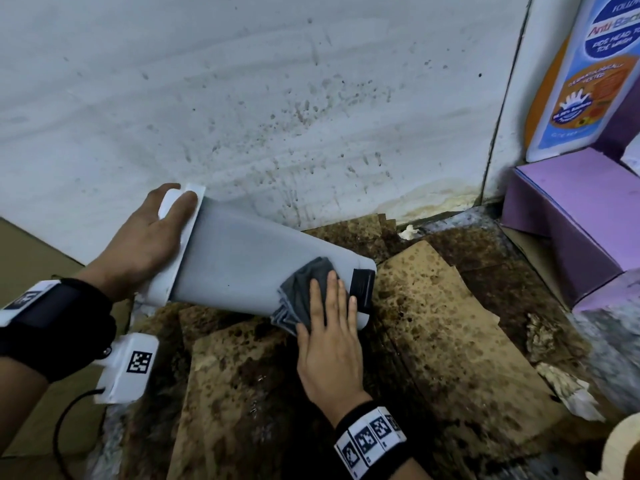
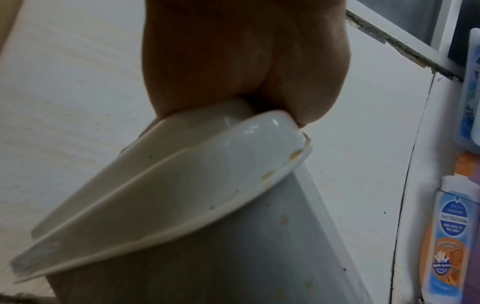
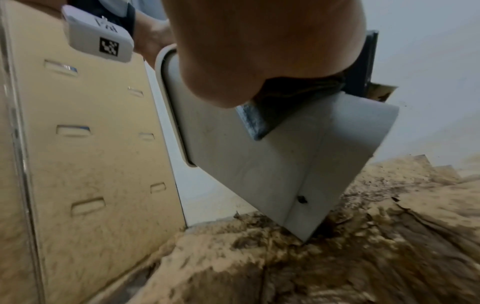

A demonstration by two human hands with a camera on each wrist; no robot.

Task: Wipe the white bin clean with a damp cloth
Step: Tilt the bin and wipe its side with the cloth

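Left hand (image 1: 145, 237) grips the tilted white plastic bin (image 1: 242, 268) by its rim; flat right hand (image 1: 330, 344) presses the grey cloth (image 1: 304, 292) near its base. Push too hard and the bin could skid on the stained cardboard (image 1: 433, 341).

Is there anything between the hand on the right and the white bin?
Only the grey cloth. The right hand presses it flat against the white bin's side near the base; nothing else intervenes.

I see the tilted bin (image 1: 242, 271) hemmed in behind by the speckled wall (image 1: 277, 98). A purple box (image 1: 568, 220) blocks the right, a cardboard panel (image 3: 91, 144) the left. Stained cardboard (image 1: 450, 323) nearer me looks passable, I think.
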